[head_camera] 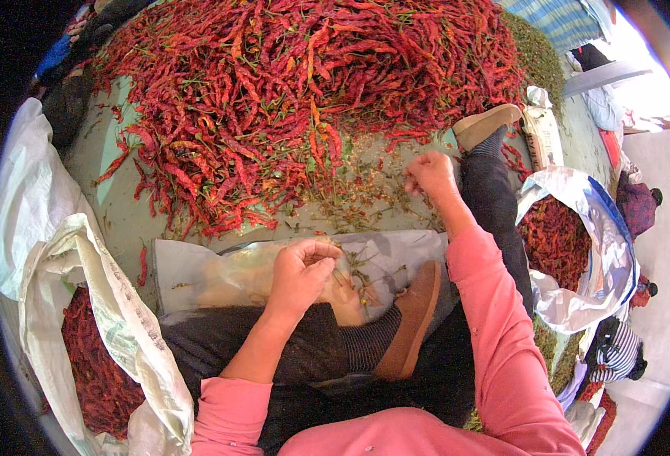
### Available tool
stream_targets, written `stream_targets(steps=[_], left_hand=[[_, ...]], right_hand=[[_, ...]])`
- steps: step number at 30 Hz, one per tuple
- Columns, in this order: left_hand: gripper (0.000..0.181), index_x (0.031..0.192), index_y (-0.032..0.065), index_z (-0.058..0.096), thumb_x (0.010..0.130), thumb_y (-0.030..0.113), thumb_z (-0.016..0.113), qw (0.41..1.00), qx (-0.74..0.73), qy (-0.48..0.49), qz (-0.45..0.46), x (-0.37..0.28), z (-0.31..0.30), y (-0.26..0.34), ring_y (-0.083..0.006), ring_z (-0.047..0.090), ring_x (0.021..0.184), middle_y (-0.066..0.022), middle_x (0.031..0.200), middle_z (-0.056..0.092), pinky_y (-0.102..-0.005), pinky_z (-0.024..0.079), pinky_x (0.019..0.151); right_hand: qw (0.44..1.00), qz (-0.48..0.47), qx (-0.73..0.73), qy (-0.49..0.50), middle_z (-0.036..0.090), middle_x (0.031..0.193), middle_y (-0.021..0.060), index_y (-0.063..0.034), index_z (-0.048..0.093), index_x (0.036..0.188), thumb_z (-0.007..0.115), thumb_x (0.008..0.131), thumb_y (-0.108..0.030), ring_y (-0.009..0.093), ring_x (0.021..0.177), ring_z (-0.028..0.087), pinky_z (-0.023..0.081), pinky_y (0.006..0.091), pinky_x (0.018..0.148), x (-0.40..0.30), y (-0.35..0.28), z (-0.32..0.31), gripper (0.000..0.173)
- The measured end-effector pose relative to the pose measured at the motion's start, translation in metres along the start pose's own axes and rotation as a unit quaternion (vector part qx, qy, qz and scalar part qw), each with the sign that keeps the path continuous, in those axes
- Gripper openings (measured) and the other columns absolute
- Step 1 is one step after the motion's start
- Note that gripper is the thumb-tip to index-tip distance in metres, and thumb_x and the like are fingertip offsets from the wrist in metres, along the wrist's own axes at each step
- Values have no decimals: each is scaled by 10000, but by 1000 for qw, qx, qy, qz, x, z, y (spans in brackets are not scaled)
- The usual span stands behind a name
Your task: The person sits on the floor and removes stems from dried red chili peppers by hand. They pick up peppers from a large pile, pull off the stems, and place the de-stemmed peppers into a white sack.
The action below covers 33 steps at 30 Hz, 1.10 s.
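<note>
My left hand (pixel 303 276) hangs above a translucent plastic sheet (pixel 198 273) spread over my leg. Its thumb and forefinger come close together, and whether a stem is between them is not clear. Thin green stems and dry bits (pixel 360 268) lie on the sheet just right of those fingertips. To the upper right, my right hand (pixel 433 175) has curled, slightly blurred fingers above the floor; what it may hold is hidden. Ahead spreads a large heap of dried red chilli peppers (pixel 289 97). Stem scraps and seeds (pixel 363 196) litter the floor between heap and sheet.
An open white woven sack (pixel 112 296) of red chillies stands at left. On the right is another open sack (pixel 591 228) with chillies. My outstretched leg (pixel 492 199) and shoe (pixel 486 126) border the heap. Other people (pixel 617 350) sit at far right.
</note>
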<state>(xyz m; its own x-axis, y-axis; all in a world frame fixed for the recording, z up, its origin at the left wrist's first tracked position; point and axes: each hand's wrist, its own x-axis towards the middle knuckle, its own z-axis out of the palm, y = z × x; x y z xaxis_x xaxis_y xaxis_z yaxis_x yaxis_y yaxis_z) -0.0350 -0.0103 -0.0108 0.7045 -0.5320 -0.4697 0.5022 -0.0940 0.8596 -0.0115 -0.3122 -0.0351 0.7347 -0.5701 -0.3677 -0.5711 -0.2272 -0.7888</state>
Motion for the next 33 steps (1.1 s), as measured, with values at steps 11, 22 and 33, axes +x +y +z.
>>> stream_targets(steps=[11, 22, 33], left_hand=[[119, 861, 0, 634, 751, 18, 591, 1000, 0, -14, 11, 4, 9, -3, -76, 539, 649, -31, 778, 618, -224, 447, 587], [255, 973, 20, 597, 898, 237, 484, 880, -450, -6, -154, 3, 5, 8, -187, 588, 792, -89, 855, 627, -390, 509, 744], [233, 903, 52, 600, 886, 267, 509, 918, -371, -12, -141, -1, 6, 5, -158, 565, 707, -48, 818, 619, -324, 477, 629]], right_hand=[[954, -165, -246, 54, 597, 649, 154, 29, 569, 647, 627, 719, -117, 187, 505, 602, 491, 334, 474, 31, 12, 33, 173], [959, -115, 73, -248, 613, 710, 82, 1, 573, 821, 556, 796, -20, 130, 536, 589, 469, 249, 448, -108, -66, 42, 37], [843, -398, -360, -24, 530, 800, 135, -114, 622, 925, 521, 740, 20, 344, 740, 558, 466, 405, 631, -33, -26, 56, 249]])
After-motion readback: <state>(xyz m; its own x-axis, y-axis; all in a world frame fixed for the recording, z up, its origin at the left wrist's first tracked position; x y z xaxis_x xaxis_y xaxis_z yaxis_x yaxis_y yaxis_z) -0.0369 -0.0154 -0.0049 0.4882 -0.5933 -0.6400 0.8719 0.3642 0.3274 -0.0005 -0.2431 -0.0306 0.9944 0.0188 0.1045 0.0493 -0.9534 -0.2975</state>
